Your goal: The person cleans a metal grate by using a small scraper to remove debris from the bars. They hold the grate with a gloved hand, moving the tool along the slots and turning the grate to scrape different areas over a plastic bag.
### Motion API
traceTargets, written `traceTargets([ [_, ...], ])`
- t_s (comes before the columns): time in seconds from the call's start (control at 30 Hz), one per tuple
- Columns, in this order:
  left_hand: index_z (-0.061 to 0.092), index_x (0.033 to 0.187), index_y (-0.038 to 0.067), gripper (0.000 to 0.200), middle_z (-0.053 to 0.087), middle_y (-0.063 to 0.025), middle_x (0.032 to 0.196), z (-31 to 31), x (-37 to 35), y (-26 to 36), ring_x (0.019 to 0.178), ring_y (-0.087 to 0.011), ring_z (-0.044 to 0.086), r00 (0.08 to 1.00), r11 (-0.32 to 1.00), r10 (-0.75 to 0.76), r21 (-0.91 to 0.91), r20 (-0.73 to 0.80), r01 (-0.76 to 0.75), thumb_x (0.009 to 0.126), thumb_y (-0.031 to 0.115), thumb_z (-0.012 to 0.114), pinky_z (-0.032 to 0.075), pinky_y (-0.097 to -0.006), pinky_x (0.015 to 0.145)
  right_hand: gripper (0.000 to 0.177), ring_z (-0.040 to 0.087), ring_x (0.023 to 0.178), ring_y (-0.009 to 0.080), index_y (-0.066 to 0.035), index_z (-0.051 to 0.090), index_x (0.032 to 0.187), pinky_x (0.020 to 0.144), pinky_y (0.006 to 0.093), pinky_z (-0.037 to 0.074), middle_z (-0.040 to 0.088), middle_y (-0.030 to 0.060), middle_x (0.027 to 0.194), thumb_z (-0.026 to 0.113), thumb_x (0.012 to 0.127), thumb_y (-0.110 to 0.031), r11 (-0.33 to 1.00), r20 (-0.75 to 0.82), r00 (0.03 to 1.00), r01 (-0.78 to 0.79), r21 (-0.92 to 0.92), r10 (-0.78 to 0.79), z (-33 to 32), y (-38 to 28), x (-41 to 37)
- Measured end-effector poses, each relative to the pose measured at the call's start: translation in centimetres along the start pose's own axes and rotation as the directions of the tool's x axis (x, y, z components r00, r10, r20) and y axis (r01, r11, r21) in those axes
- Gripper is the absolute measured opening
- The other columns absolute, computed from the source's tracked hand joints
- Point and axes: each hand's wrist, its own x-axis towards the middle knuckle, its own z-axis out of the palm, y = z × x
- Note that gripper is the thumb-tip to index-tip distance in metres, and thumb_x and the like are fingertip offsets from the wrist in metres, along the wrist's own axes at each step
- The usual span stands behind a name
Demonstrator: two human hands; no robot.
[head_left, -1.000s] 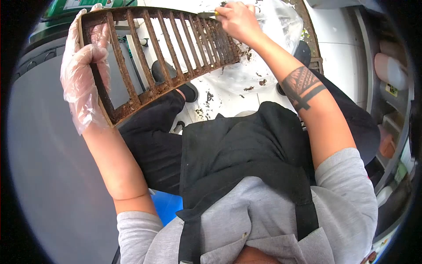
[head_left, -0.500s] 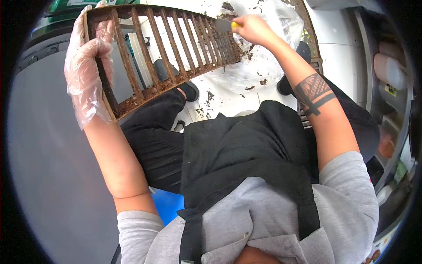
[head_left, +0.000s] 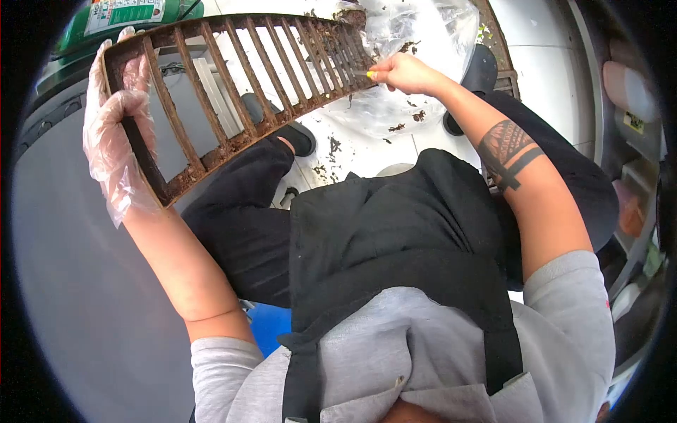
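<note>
My left hand, in a clear plastic glove, is wrapped round the left end of a rusty metal grate. The grate is tilted up, its slats running across its width and crusted with brown rust. At its far right end, my bare right hand is closed on a small scraper with a yellow handle. The scraper's blade lies against the slats there and shows only in part. Below that end a clear plastic bag is spread out with dark flakes on it.
Dark flakes are scattered on the white tiled floor between my feet. A grey panel stands along my left side, with a green container beyond it. Shelving with containers lines the right. A floor drain grating lies by my right shoe.
The scraper in my right hand has moved down towards the grate's lower right edge. My left hand and the grate have shifted slightly left and down in view.
</note>
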Motion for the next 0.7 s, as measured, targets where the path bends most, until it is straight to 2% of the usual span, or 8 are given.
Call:
traceTargets([
  [0.07,0.035,0.15,-0.011,0.082,0.045,-0.0293,0.148,0.3,-0.2,0.3,0.142,-0.0388,0.046,1.0,0.999,-0.002,-0.047,0.004,0.002,0.068,-0.018,0.038,0.037,-0.0414,0.124,0.042,0.051,0.05,0.0099,-0.01,0.071,0.13,0.047,0.0299,0.045,0.06,0.0013,0.065,0.067,0.096,-0.034,0.995,0.01,0.996,0.084,-0.061,-0.084,1.1,0.3,-0.8],
  [0.17,0.035,0.149,-0.012,0.08,0.045,-0.0301,0.146,0.5,-0.2,0.5,0.144,-0.0388,0.043,0.999,1.0,0.028,-0.006,0.016,-0.028,0.069,-0.018,0.036,0.039,-0.0431,0.123,0.039,0.072,0.086,0.0243,-0.005,0.075,0.12,0.084,0.0361,0.054,0.077,0.0181,0.097,0.066,0.094,-0.034,0.999,-0.019,0.999,-0.037,-0.029,0.037,2.6,-0.9,-4.4],
  [0.27,0.037,0.151,-0.008,0.081,0.041,-0.0287,0.153,1.1,-0.7,0.9,0.147,-0.0357,0.04,1.0,0.996,-0.005,0.087,-0.028,0.007,0.07,-0.013,0.041,0.037,-0.0394,0.124,0.038,0.072,0.086,0.0233,-0.004,0.074,0.12,0.083,0.0369,0.055,0.077,0.0186,0.099,0.066,0.094,-0.031,0.99,-0.112,0.983,0.14,-0.029,-0.143,4.1,1.4,-3.1],
  [0.33,0.037,0.151,-0.007,0.081,0.042,-0.0282,0.153,1.1,-0.8,1.2,0.146,-0.0344,0.041,1.0,0.999,0.01,0.049,-0.019,-0.009,0.071,-0.013,0.04,0.039,-0.0375,0.123,0.039,0.073,0.089,0.0245,-0.003,0.074,0.12,0.084,0.0373,0.055,0.076,0.0194,0.101,0.065,0.095,-0.031,0.996,-0.104,0.99,0.089,-0.026,-0.091,4.8,1.8,-3.0],
  [0.4,0.037,0.152,-0.007,0.081,0.042,-0.0279,0.153,0.3,-0.4,1.3,0.146,-0.0337,0.042,0.995,0.962,-0.093,0.256,-0.03,0.097,0.071,-0.012,0.04,0.04,-0.0359,0.122,0.039,0.074,0.092,0.0257,-0.003,0.074,0.121,0.086,0.0377,0.055,0.076,0.0202,0.104,0.064,0.096,-0.031,0.999,-0.107,0.994,0.031,-0.036,-0.035,5.5,1.7,-2.9],
  [0.47,0.037,0.152,-0.006,0.081,0.042,-0.028,0.153,0.0,0.0,0.6,0.146,-0.0332,0.042,0.997,0.982,-0.074,0.174,-0.032,0.078,0.071,-0.012,0.04,0.04,-0.0353,0.122,0.039,0.075,0.096,0.0283,-0.005,0.073,0.123,0.089,0.038,0.054,0.075,0.0212,0.106,0.064,0.097,-0.031,0.994,-0.248,0.966,0.092,0.062,-0.074,7.7,1.8,-3.7],
  [0.6,0.037,0.152,-0.005,0.081,0.042,-0.0286,0.152,-0.6,0.7,-0.3,0.146,-0.0318,0.043,0.999,0.998,-0.025,0.053,-0.021,0.026,0.072,-0.012,0.04,0.04,-0.0335,0.122,0.039,0.073,0.104,0.0314,-0.009,0.072,0.126,0.093,0.0372,0.054,0.075,0.0207,0.11,0.063,0.097,-0.033,0.995,-0.223,0.972,-0.063,0.083,0.08,7.7,0.6,-4.2],
  [0.7,0.037,0.153,-0.004,0.081,0.042,-0.0289,0.152,0.3,0.0,0.4,0.145,-0.0318,0.044,0.999,0.996,-0.031,0.086,-0.036,0.034,0.072,-0.013,0.04,0.036,-0.0348,0.124,0.039,0.071,0.109,0.0333,-0.009,0.072,0.126,0.097,0.038,0.053,0.073,0.0201,0.116,0.062,0.097,-0.034,0.998,-0.287,0.958,0.016,0.067,0.004,7.5,1.2,-2.5],
])
